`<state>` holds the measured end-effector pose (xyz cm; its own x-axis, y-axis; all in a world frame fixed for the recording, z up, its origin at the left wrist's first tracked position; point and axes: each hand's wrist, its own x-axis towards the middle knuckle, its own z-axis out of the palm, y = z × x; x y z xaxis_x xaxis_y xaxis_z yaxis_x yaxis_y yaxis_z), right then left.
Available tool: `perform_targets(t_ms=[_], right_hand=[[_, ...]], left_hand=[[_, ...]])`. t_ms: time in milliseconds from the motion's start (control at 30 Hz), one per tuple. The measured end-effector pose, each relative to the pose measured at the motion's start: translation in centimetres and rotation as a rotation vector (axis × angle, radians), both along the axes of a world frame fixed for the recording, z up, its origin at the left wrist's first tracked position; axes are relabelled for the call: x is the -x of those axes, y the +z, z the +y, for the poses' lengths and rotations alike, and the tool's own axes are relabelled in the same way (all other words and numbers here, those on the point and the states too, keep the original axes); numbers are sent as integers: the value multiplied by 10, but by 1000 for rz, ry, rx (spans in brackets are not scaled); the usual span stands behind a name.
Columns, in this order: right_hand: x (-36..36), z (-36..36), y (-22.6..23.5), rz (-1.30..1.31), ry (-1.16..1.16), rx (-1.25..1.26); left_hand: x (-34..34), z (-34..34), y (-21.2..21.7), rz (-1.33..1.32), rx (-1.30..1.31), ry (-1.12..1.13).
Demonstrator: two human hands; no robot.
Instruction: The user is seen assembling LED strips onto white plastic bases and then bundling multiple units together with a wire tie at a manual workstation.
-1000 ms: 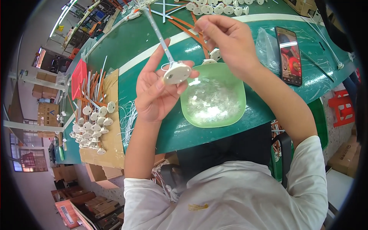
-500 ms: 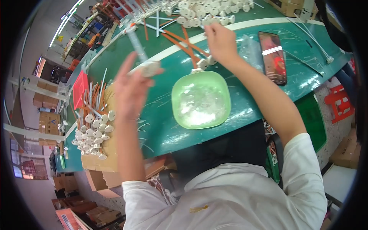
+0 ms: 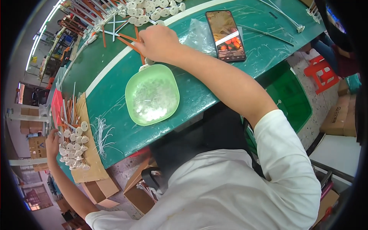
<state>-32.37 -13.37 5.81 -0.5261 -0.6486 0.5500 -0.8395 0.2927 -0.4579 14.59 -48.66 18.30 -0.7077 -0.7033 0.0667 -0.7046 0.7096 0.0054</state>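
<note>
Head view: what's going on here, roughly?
A person works with two bare hands at a shiny green table. The left hand is at the far-left edge of a pile of white round discs with thin strips. The right hand is just beyond a light-green rounded plastic bowl holding clear scraps, near flat orange strips. Whether either hand grips anything is unclear.

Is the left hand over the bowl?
No, the left hand is at the far left beside the clustered white discs, clear of the bowl.
</note>
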Motion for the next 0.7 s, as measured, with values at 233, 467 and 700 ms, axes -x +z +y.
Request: perform_targets(t_ms=[233,467,700], right_hand=[[-2,9,8,-186,76,-237],[-5,8,-4,53,299,-155],[4,10,17,-204,586,-310]], left_hand=[[16,20,-23,-77,58,-2],[131,126,-27,573,77,-300],[274,207,-92,905,-619,-379]])
